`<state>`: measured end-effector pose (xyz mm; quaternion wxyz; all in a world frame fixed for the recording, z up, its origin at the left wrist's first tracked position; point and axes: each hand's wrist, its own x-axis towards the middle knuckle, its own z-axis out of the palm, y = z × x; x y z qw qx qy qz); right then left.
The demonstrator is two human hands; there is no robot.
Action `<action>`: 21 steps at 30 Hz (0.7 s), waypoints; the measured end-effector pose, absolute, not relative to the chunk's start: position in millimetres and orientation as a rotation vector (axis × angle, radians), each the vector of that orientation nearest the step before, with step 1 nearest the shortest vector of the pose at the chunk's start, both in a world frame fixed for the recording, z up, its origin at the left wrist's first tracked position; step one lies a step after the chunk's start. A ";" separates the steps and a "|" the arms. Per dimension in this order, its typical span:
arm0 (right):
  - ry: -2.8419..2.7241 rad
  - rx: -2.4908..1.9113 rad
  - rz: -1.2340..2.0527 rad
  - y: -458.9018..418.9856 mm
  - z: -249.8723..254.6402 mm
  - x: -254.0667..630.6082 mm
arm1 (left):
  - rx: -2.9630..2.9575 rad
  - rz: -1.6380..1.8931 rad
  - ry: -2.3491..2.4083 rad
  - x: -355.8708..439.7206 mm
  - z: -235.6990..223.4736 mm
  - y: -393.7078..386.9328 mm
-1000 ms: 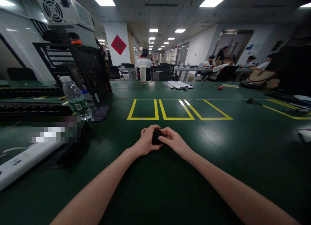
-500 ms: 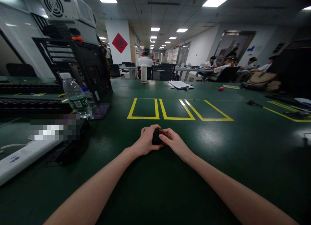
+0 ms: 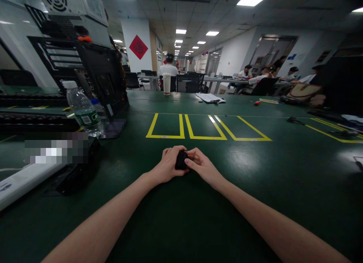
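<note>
A small black object [image 3: 180, 161] with a rounded outline sits between my hands, low over the green tabletop [image 3: 181, 213]; its kind does not show. My left hand [image 3: 169, 162] is wrapped round its left and far side, thumb toward me. From the right, my right hand [image 3: 200, 164] pinches its edge with thumb and fingertips. Part of the object is hidden behind the fingers. Just beyond my hands lie three yellow tape outlines [image 3: 166, 137] on the table.
To the left stand a water bottle [image 3: 85, 113], an open black computer case [image 3: 104, 75] and a long white bar [image 3: 34, 179]. A white cup [image 3: 166, 84] and a clipboard [image 3: 211, 98] are at the far edge. Cables and tools [image 3: 346, 132] lie right. People sit at desks behind.
The camera view has shifted slightly, moving the items on the left outward. Both hands keep their hold on the black object, which shows a little further left.
</note>
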<state>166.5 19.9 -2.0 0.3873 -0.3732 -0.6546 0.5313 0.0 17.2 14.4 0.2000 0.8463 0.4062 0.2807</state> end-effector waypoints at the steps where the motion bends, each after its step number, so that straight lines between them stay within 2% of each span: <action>1: -1.667 -0.955 1.344 20.0 -2.1 166.2 | 2.370 0.769 1.125 -0.3 16.4 16.4; 21: -1.681 -0.921 1.334 22.3 -4.3 165.4 | 2.383 0.786 1.134 -0.4 15.4 16.8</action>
